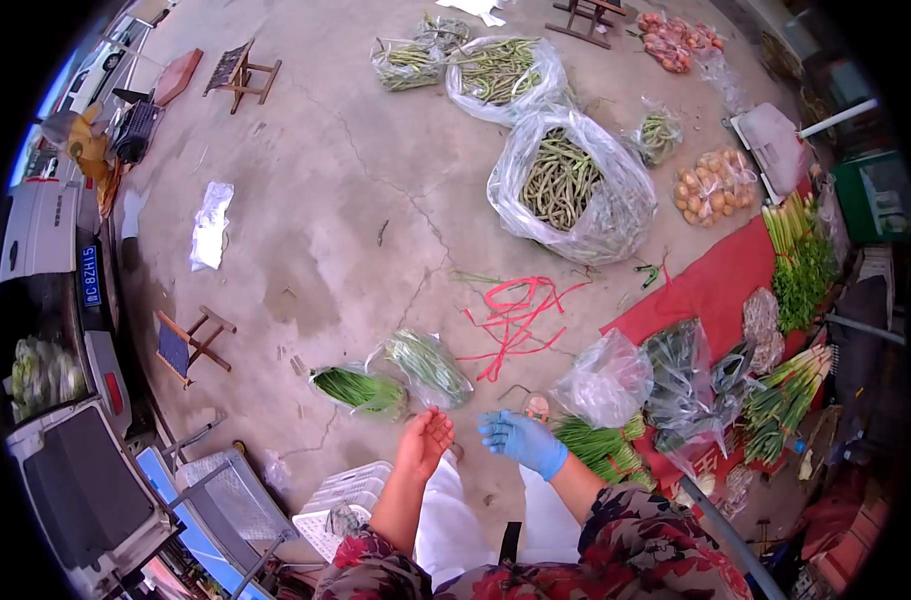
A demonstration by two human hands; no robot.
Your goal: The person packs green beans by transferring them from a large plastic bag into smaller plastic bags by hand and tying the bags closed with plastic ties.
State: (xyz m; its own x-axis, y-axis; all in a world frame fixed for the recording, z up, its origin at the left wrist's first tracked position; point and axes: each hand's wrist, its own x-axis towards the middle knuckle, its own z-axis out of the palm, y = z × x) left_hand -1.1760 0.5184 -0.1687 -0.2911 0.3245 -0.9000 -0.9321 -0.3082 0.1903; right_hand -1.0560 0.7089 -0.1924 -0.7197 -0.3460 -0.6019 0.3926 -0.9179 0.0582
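Observation:
My left hand (425, 440) is bare, palm turned inward, its fingers loosely stretched and holding nothing. Facing it across a small gap is my right hand (523, 442) in a blue glove, fingers slightly bent, also with nothing in it. Just beyond my left hand lie two clear bags of long green vegetables: a darker bunch (360, 390) and a paler bunch (425, 368). To the right of my gloved hand, loose green stalks (603, 448) rest beside a crumpled clear plastic bag (607, 378). Red ribbon (515, 320) is tangled on the ground ahead.
Large bags of long beans (560, 180) and a bag of round tan produce (715, 187) stand farther off. A red cloth (725, 275) with leafy bundles (800, 260) runs along the right. Folding stools (193, 345), a white basket (350, 490) and a parked vehicle (50, 225) are at left.

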